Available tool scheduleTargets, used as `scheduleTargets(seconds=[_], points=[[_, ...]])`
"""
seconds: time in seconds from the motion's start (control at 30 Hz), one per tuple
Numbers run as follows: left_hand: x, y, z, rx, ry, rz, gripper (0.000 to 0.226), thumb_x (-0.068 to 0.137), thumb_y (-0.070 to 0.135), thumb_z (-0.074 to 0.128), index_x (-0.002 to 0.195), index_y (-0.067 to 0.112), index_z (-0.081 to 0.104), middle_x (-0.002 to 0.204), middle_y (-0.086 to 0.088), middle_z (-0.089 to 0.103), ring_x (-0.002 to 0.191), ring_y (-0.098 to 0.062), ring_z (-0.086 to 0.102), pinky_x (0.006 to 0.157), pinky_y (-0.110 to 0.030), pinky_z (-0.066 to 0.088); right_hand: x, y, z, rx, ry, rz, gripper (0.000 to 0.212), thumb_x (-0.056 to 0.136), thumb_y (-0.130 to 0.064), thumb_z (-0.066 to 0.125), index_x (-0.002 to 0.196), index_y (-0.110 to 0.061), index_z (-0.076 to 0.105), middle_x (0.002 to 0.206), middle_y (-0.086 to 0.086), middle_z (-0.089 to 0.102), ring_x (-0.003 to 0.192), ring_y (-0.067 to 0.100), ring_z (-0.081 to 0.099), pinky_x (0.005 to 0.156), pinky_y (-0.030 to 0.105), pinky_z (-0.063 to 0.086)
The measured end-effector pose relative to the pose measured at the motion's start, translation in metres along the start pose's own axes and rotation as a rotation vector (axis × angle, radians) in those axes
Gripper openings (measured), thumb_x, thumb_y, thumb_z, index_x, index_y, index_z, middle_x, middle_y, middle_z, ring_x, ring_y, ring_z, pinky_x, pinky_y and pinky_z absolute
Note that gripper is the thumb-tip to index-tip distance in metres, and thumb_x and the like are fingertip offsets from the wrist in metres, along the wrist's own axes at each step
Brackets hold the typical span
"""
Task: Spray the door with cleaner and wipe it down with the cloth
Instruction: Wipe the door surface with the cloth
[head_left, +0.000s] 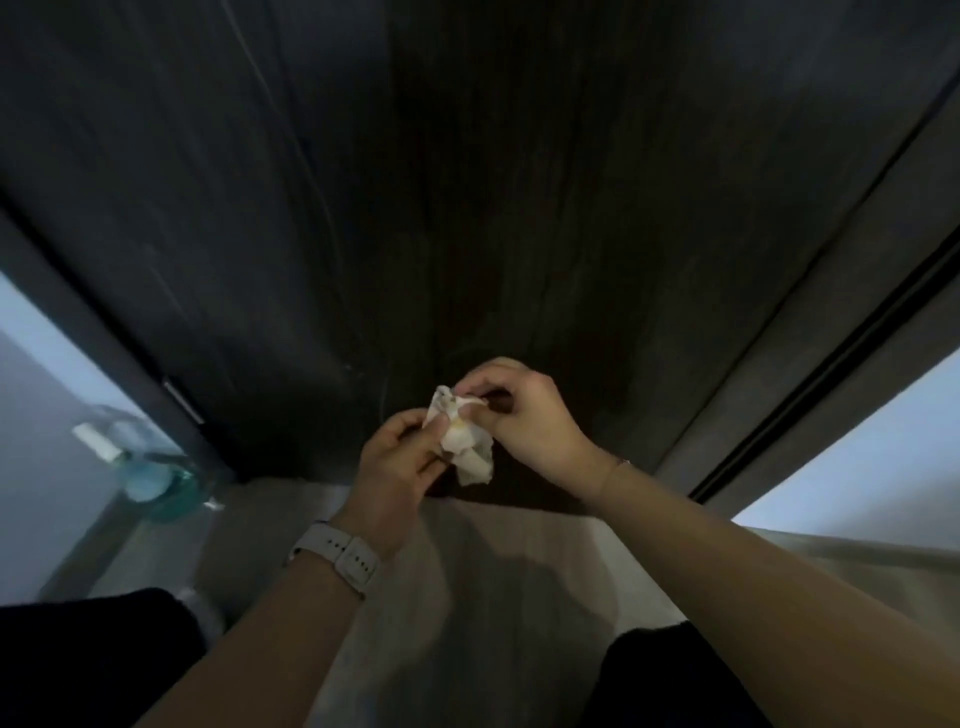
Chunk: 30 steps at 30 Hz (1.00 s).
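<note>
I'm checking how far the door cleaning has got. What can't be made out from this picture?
- Head view: the spray bottle at the left is blurred; label and nozzle unreadable.
- The door is dark; wet or wiped patches cannot be told.
- The cloth is crumpled between the left hand and right hand; its full size is hidden.
- The door's top is cut off by the upper edge.

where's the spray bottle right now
In the head view the spray bottle stands low on the left, on the floor beside the door frame's foot, apart from both hands, which hold the cloth.
</note>
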<state>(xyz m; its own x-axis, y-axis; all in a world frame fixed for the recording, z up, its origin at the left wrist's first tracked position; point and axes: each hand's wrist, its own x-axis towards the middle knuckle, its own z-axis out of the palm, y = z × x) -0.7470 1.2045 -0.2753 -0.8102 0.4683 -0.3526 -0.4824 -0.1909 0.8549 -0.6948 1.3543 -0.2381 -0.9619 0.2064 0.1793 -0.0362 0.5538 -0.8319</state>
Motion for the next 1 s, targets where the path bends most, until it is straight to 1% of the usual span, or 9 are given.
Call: scheduleTargets(seconds=[0.1,0.2,0.3,0.47,0.63,0.73,0.83,0.9,1.0], points=[[0.003,0.025,-0.041,0.235,0.114,0.169,0.013,0.091,0.014,0.065,0.103,0.010,0.065,0.100,-0.012,0.072,0.093,-0.023,0.070,0.082,-0.035,0.056,0.016,-0.009,0.011,-0.410,-0.078,-0.225,0.031,0.092,-0.014,0.064,0.122,-0.019,0.066,0.132,-0.004,0.056,0.125,0.009,0.049,0.105,0.028,0.044],[0.014,0.042,-0.073,0.394,0.195,0.362,0.006,0.090,0.009,0.066,0.090,0.015,0.064,0.088,-0.005,0.070,0.079,-0.009,0.067,0.070,-0.022,0.054,0.030,-0.010,0.011,-0.688,0.049,-0.403,0.039,0.091,-0.012,0.064,0.129,-0.020,0.062,0.148,0.001,0.046,0.140,0.019,0.037,0.112,0.042,0.039],[0.037,0.049,-0.097,0.479,0.266,0.522,0.014,0.090,0.008,0.067,0.087,0.022,0.063,0.088,0.003,0.068,0.080,-0.007,0.065,0.072,-0.023,0.053,0.043,-0.006,0.012,-0.833,0.147,-0.462,0.048,0.089,-0.010,0.065,0.136,-0.018,0.057,0.156,0.009,0.035,0.146,0.026,0.028,0.120,0.049,0.025],[0.090,0.053,-0.097,0.406,0.458,0.739,0.011,0.088,0.009,0.070,0.092,0.017,0.063,0.090,-0.001,0.065,0.085,-0.012,0.063,0.078,-0.030,0.053,0.052,0.022,0.022,-1.021,0.129,-0.441,0.061,0.086,-0.013,0.069,0.143,-0.019,0.049,0.161,0.010,0.022,0.149,0.029,0.017,0.122,0.049,0.011],[0.123,0.030,-0.080,0.295,0.613,0.751,0.018,0.085,0.020,0.073,0.095,0.030,0.062,0.104,-0.009,0.066,0.095,-0.019,0.065,0.083,-0.030,0.054,0.055,0.036,0.030,-1.090,0.163,-0.419,0.066,0.082,-0.016,0.071,0.144,-0.019,0.048,0.162,0.009,0.017,0.150,0.029,0.013,0.121,0.051,0.010],[0.125,-0.007,-0.072,0.248,0.637,0.582,0.019,0.086,0.021,0.073,0.094,0.034,0.061,0.107,-0.001,0.066,0.098,-0.013,0.064,0.085,-0.027,0.053,0.058,0.036,0.037,-1.103,0.180,-0.397,0.066,0.083,-0.020,0.070,0.144,-0.021,0.047,0.163,0.008,0.015,0.150,0.030,0.008,0.121,0.050,0.002],[0.129,-0.055,-0.075,0.263,0.532,0.422,0.020,0.085,0.016,0.073,0.089,0.032,0.062,0.104,-0.005,0.065,0.094,-0.017,0.065,0.087,-0.045,0.055,0.059,0.041,0.038,-1.125,0.178,-0.383,0.069,0.082,-0.019,0.071,0.146,-0.021,0.044,0.164,0.006,0.009,0.151,0.027,0.001,0.122,0.048,-0.005],[0.133,-0.073,-0.081,0.222,0.548,0.340,0.023,0.084,0.008,0.073,0.085,0.029,0.064,0.099,-0.008,0.066,0.091,-0.020,0.064,0.087,-0.054,0.053,0.058,0.042,0.037,-1.130,0.180,-0.376,0.072,0.082,-0.018,0.071,0.147,-0.020,0.043,0.164,0.005,0.009,0.151,0.026,0.000,0.122,0.047,-0.005],[0.129,-0.065,-0.068,0.184,0.602,0.387,0.023,0.082,0.004,0.074,0.084,0.026,0.067,0.097,-0.004,0.066,0.092,-0.015,0.064,0.089,-0.047,0.055,0.059,0.041,0.035,-1.147,0.169,-0.380,0.073,0.081,-0.016,0.071,0.148,-0.020,0.041,0.164,0.005,0.010,0.151,0.026,0.000,0.122,0.048,0.000]])
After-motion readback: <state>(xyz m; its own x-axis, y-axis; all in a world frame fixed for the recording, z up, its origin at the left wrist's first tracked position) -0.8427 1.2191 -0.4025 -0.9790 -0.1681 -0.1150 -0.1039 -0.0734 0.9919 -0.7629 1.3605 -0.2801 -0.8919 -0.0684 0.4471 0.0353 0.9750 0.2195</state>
